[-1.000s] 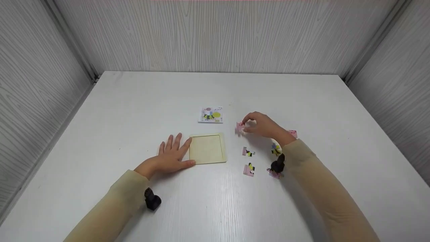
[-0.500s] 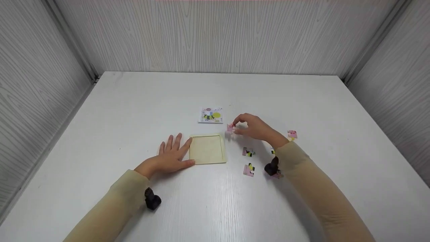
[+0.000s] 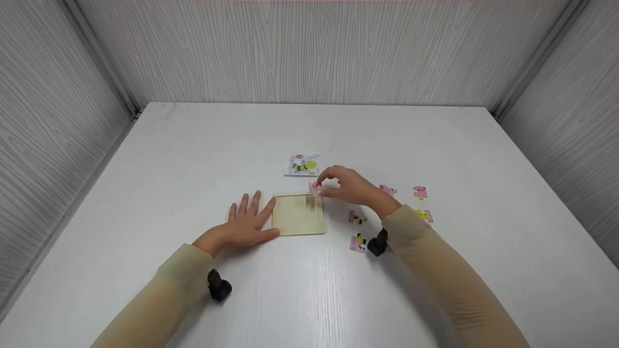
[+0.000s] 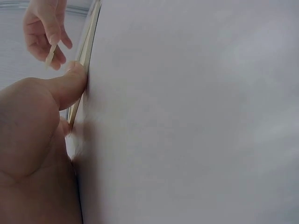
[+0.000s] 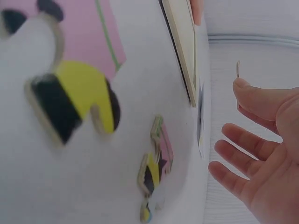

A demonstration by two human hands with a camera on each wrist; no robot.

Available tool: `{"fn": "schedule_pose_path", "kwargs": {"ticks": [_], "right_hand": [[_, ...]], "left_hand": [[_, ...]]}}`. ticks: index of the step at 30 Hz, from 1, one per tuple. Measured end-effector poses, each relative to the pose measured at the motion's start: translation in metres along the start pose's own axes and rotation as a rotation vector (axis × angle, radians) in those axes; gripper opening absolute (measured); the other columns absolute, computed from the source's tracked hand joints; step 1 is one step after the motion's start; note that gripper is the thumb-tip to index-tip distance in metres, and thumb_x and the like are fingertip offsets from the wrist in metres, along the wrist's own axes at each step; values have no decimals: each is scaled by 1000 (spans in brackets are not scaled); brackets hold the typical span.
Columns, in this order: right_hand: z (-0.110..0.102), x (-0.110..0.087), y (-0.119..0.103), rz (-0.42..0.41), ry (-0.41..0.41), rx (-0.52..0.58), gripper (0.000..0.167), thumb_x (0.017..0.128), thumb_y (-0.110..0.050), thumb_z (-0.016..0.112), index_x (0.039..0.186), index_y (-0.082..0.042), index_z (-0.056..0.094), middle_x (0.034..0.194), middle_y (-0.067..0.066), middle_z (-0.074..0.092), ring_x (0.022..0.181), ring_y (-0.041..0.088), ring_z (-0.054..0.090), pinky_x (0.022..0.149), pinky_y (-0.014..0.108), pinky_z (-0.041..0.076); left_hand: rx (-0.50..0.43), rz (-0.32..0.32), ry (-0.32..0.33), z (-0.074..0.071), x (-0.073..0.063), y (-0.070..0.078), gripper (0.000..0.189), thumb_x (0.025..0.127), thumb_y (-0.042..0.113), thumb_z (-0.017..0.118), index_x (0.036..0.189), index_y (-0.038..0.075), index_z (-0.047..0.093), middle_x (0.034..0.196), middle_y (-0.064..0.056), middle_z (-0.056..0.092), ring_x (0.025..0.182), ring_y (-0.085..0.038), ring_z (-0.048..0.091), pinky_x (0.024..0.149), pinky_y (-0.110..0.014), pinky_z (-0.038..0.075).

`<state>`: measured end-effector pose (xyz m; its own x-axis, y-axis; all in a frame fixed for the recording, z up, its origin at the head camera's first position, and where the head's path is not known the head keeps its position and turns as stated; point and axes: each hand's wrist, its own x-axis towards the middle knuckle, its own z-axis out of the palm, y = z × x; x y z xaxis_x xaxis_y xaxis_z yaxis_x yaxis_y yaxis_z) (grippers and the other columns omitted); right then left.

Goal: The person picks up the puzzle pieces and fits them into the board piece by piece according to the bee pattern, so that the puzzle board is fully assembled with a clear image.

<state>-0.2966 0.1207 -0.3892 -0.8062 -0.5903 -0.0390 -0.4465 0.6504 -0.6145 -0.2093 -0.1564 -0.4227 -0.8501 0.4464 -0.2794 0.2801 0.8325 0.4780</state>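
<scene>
Thumb and finger of the right hand [image 3: 350,186] pinch a pink piece [image 3: 314,187], raised near the far right corner of a tray [image 3: 296,217]; the left hand [image 3: 242,228], fingers spread and gripping nothing, touches its left edge. So slight a pinch could let the piece twist or drop.

long beige sleeves [image 3: 447,275], lightly creased, with small black wrist cameras [image 3: 220,288]

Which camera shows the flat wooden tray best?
The head view: it shows the wooden tray nearly whole, from above. The left wrist view shows only a thin, slanted strip; the right wrist view, just part, steeply slanted.
</scene>
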Motion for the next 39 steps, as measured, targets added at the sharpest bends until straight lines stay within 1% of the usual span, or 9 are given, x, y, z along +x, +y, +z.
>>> {"fn": "schedule_pose_path", "kwargs": {"ticks": [4, 9, 14, 20, 23, 26, 30, 35, 39], "right_hand": [[5, 3, -6, -10, -14, 1, 26, 89, -24, 63, 113, -13, 60, 125, 3, 53, 120, 22, 44, 100, 41, 34], [12, 9, -14, -22, -28, 5, 25, 89, -22, 64, 112, -12, 61, 123, 3, 54, 119, 21, 45, 100, 40, 34], [20, 16, -23, -10, -39, -21, 24, 88, -23, 66, 109, -14, 62, 119, 1, 56, 115, 16, 47, 98, 37, 36], [28, 22, -33, 4, -53, -44, 24, 86, -22, 68, 107, -13, 63, 117, 1, 57, 116, 17, 47, 100, 36, 35], [31, 24, -35, -13, -54, -53, 23, 86, -22, 68, 107, -12, 64, 116, 3, 58, 116, 18, 47, 100, 36, 35], [34, 26, -34, -44, -49, -53, 23, 86, -19, 68, 106, -9, 63, 117, 5, 58, 116, 20, 48, 99, 36, 35], [38, 29, -33, -58, -52, -57, 23, 86, -18, 68, 106, -8, 63, 116, 5, 58, 113, 19, 48, 98, 35, 35], [42, 34, -33, -88, -48, -54, 22, 86, -17, 67, 105, -7, 63, 112, 4, 61, 106, 17, 52, 94, 33, 39], [45, 36, -34, -113, -44, -65, 22, 86, -16, 68, 105, -5, 63, 109, 5, 62, 105, 18, 53, 92, 33, 41]], "left_hand": [[7, 1, 0, 0, 1, -1, 81, 92, 55, 43, 151, 15, 3, 150, -21, -19, 134, -40, -24, 101, -59, -14], [19, -4, -1, 0, 1, -1, 81, 92, 56, 42, 151, 16, 4, 150, -21, -19, 134, -41, -23, 101, -60, -13], [15, -11, -1, 0, 1, -2, 81, 92, 56, 43, 151, 16, 4, 150, -21, -19, 133, -41, -23, 101, -60, -14], [14, -9, -5, 0, 1, -2, 80, 92, 56, 42, 151, 17, 3, 150, -21, -20, 133, -41, -24, 101, -60, -14], [12, -10, -8, 0, 1, -2, 81, 92, 57, 42, 151, 18, 3, 150, -21, -20, 133, -40, -24, 101, -60, -14], [8, -5, -5, 0, 1, -2, 80, 92, 56, 43, 151, 17, 4, 150, -22, -19, 133, -41, -24, 101, -60, -14], [7, 0, -4, 0, 1, -2, 80, 92, 55, 43, 151, 15, 5, 150, -22, -18, 133, -41, -24, 100, -60, -14], [11, -6, -5, -1, 1, 0, 81, 91, 57, 43, 151, 17, 4, 150, -21, -19, 133, -41, -24, 101, -60, -14], [7, -13, -3, -1, 1, 1, 81, 91, 58, 43, 151, 18, 5, 151, -21, -19, 134, -40, -24, 101, -60, -14]]}}
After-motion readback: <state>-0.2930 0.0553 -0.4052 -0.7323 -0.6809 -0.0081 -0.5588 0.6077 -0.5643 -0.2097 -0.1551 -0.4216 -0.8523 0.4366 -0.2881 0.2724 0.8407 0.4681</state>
